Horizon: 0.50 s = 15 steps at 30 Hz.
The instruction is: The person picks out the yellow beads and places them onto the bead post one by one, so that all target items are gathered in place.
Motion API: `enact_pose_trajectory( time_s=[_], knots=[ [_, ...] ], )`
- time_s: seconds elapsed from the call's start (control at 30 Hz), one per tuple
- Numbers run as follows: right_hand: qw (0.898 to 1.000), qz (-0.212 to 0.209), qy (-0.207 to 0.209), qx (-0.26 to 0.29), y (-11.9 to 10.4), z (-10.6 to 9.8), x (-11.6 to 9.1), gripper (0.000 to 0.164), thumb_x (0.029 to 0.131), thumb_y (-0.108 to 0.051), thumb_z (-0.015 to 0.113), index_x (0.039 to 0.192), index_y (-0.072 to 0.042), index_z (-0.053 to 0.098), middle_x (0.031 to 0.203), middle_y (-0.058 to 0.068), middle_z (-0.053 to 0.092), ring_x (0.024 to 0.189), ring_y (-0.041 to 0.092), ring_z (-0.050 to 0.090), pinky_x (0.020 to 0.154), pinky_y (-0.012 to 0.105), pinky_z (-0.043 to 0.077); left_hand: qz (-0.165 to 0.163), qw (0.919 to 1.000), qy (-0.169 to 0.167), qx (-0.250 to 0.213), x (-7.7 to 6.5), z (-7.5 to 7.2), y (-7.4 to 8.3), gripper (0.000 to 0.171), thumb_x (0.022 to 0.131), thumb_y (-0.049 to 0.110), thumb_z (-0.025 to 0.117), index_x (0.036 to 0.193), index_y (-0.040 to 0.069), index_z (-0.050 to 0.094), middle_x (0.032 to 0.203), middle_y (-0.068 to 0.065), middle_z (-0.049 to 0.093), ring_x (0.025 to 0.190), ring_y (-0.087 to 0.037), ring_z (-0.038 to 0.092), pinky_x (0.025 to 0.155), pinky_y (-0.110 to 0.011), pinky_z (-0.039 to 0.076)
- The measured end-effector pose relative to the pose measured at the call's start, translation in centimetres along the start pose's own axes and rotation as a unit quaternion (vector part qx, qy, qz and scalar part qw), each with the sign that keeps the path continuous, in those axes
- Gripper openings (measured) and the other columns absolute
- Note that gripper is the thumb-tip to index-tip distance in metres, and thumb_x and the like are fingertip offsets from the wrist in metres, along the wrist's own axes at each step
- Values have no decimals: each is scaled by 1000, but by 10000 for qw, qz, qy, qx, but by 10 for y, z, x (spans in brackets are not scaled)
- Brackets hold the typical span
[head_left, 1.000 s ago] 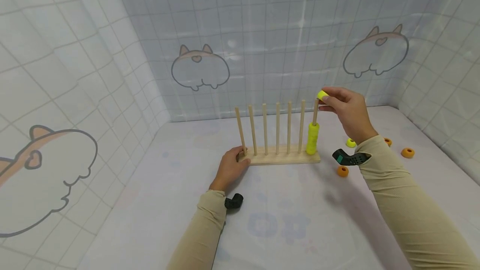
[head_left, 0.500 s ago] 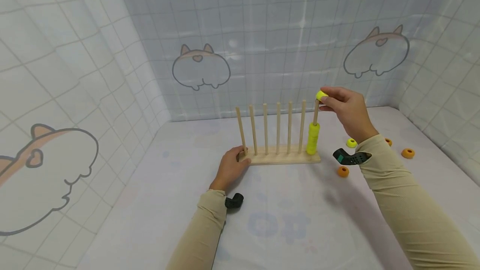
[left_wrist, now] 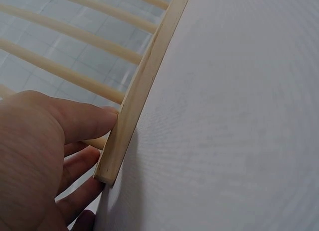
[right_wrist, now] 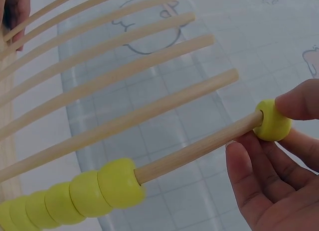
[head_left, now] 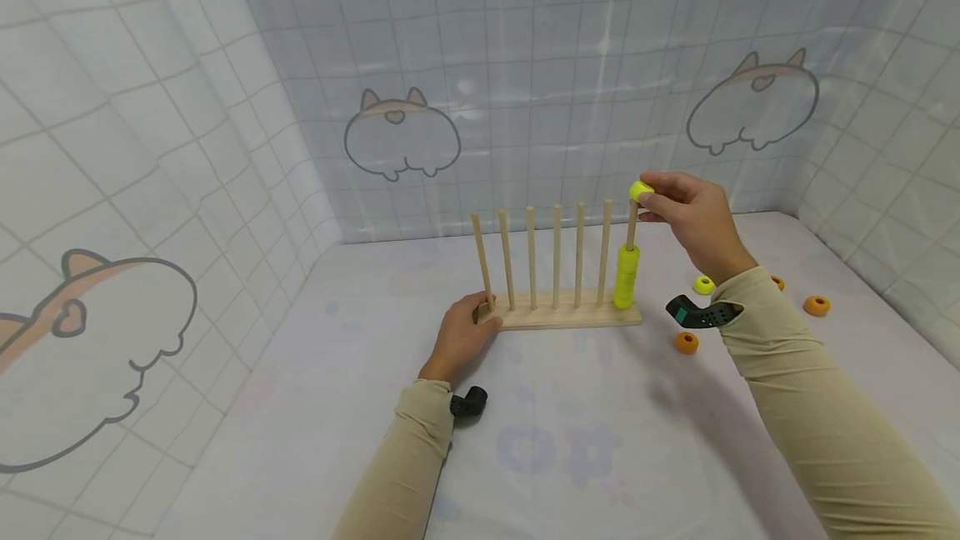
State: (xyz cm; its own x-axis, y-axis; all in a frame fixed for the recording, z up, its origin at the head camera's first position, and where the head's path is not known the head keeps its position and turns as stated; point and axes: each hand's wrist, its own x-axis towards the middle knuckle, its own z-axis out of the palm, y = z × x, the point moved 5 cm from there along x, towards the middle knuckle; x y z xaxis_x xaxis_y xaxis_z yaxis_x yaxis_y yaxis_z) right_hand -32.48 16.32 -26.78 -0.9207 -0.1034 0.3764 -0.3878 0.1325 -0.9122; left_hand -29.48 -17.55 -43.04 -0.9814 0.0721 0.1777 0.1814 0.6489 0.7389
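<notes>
A wooden peg rack point(head_left: 566, 319) with several upright pegs stands on the table. My left hand point(head_left: 460, 338) holds the left end of its base, thumb on the front edge and fingers behind, as the left wrist view shows. Between thumb and fingers of my right hand point(head_left: 693, 219) is a yellow bead point(right_wrist: 273, 120), pinched at the top of the rightmost peg point(right_wrist: 199, 149). The peg's tip meets the bead's hole; how deep it sits is hidden. Lower on this peg is a stack of yellow beads point(head_left: 626, 277). The other pegs are bare.
Right of the rack lie a loose yellow bead point(head_left: 702, 285) and several orange beads, one point(head_left: 686, 342) near the rack and another point(head_left: 816, 306) farther right. A tiled-print sheet point(head_left: 525, 107) rises behind the rack. Black bands with cameras sit on both wrists.
My right hand has shifted very slightly left with the yellow bead, which is now more squarely over the peg's tip. The left hand and the rack hold their place.
</notes>
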Motion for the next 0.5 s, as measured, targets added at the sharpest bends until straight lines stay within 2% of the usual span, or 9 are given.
enact_pose_trajectory(
  time_s=[0.23, 0.5],
  knots=[
    [9990, 50, -147, -410, 0, 2, 0, 45, 99, -20, 65, 138, 1, 57, 125, 11, 59, 105, 20, 62, 85, 23, 56, 22, 9999, -39, -104, -1, 0, 1, 43, 92, 16, 72, 133, 3, 64, 141, -17, 56, 134, -32, 48, 110, -46, 39],
    [9990, 48, -159, -422, 1, 3, 1, 45, 99, -19, 65, 139, 0, 56, 127, 11, 58, 104, 17, 61, 84, 23, 56, -47, 9999, -61, -66, 0, 0, 1, 46, 92, 17, 72, 135, 3, 62, 142, -17, 55, 134, -33, 48, 112, -46, 38]
  ],
)
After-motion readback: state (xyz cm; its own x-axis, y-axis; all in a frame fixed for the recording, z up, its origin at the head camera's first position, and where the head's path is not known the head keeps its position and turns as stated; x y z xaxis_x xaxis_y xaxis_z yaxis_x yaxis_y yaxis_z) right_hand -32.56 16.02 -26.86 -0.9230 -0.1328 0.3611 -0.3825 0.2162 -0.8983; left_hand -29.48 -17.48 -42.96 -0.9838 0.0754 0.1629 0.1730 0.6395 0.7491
